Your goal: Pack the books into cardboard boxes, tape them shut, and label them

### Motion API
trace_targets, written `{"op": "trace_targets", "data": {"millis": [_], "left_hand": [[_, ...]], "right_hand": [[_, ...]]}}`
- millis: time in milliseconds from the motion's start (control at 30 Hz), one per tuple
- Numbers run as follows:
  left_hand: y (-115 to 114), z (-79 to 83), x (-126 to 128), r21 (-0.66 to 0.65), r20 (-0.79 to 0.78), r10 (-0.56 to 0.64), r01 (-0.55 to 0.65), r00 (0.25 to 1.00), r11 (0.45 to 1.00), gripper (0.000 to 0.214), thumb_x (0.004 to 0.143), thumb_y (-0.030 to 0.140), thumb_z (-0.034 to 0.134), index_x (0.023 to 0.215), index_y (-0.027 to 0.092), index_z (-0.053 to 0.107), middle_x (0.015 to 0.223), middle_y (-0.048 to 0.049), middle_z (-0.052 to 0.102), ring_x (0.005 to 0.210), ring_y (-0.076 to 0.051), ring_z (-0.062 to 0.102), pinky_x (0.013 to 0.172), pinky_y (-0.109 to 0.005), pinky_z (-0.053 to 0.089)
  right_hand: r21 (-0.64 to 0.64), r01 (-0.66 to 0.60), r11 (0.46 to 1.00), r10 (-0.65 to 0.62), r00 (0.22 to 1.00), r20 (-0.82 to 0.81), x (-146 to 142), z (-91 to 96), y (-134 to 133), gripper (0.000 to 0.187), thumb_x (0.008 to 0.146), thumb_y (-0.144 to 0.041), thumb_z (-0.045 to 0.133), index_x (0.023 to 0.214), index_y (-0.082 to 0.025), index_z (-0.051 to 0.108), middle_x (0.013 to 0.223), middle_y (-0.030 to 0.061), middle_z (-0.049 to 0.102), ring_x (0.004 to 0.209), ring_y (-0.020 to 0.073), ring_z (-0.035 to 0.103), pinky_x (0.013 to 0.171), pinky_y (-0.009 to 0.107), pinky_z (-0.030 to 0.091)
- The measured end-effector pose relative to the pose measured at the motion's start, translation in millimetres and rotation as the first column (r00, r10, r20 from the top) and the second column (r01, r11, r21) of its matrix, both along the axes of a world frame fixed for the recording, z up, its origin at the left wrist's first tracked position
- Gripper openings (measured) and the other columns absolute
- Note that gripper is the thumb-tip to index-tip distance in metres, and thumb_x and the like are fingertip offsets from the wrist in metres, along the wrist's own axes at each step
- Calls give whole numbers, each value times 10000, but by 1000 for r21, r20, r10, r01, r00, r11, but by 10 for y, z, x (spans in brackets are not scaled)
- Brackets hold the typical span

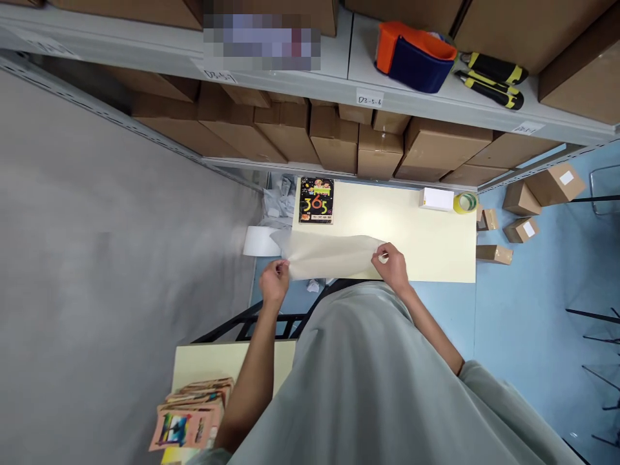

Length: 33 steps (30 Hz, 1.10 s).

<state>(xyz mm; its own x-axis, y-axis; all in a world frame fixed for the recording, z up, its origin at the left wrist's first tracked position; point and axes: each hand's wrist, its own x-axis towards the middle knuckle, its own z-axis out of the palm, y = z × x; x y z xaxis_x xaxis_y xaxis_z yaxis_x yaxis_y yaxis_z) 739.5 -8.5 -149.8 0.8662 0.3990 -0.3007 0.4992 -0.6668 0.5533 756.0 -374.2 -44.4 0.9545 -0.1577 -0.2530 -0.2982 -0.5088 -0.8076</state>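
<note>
While the pale sheet lies across the table, my left hand and right hand each pinch one end, fingers closed on it. 365 book lies just beyond, apart.

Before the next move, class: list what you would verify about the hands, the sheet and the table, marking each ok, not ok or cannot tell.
1. Left hand pinches the left end of the sheet: ok.
2. Right hand pinches its right end: ok.
3. Sheet wholly over the table: not ok, its left end overhangs.
4. Book lies apart from both hands: ok.
5. Single sheet or bag: cannot tell.
</note>
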Motion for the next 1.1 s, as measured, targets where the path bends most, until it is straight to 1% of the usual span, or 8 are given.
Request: {"op": "trace_targets", "data": {"millis": [133,300,500,633,767,933,1033,1100], "left_hand": [[-365,290,117,6,47,-37,37,998,999,319,957,456,567,1020,193,734,992,-114,796,886,-269,718,943,-408,574],[-986,698,249,-115,76,-46,55,996,992,306,956,458,577,1020,190,710,931,-87,782,873,-244,727,876,-356,587],[-1780,1153,287,-238,121,-108,134,987,962,347,988,526,571,1043,209,702,985,-77,791,918,-233,730,869,-334,587],[-2253,1292,287,-282,101,-206,227,973,932,365,1013,551,555,1048,221,705,1005,-67,791,926,-227,730,851,-325,577],[-2635,1195,315,-266,-7,-337,323,941,908,293,1030,483,551,1056,235,704,986,-54,794,914,-226,731,830,-320,558],[-2994,858,411,-192,-172,-432,400,886,896,148,1005,318,576,1012,249,707,1047,-61,821,951,-234,750,889,-333,548],[-3084,705,433,-176,-226,-466,435,856,883,131,1005,296,592,1033,252,712,1094,-67,829,992,-238,762,919,-336,558],[-3057,643,417,-165,-243,-473,444,847,881,156,1012,314,599,1092,250,716,1088,-71,829,1004,-245,768,925,-342,564]], "right_hand": [[12,44,999,-45,997,58,175,357,-367,108,824,-376,585,837,-269,578,867,9,711,827,214,665,856,365,562],[32,135,990,-138,987,84,255,672,-1028,132,790,-368,634,823,-263,561,775,-29,645,745,181,625,755,318,530],[227,260,939,-294,947,131,176,812,-1875,223,854,-382,698,946,-258,537,793,-54,650,627,132,619,576,240,520],[194,291,937,-328,924,197,89,819,-2436,195,915,-365,674,1053,-228,665,895,-11,713,626,127,616,528,236,540],[73,282,957,-291,941,171,-39,607,-2917,253,948,-364,636,1083,-207,782,974,35,765,663,147,657,622,294,603],[-30,247,968,-245,967,72,-219,27,-3264,380,974,-443,574,1128,-186,808,994,83,807,730,198,705,719,347,605],[-108,221,969,-224,974,-23,-308,-340,-3370,425,975,-460,536,1156,-186,806,985,103,823,748,229,712,767,374,595],[-174,184,967,-200,976,-81,-361,-548,-3415,420,970,-424,515,1173,-193,802,1005,119,829,801,256,722,826,398,595]]}}
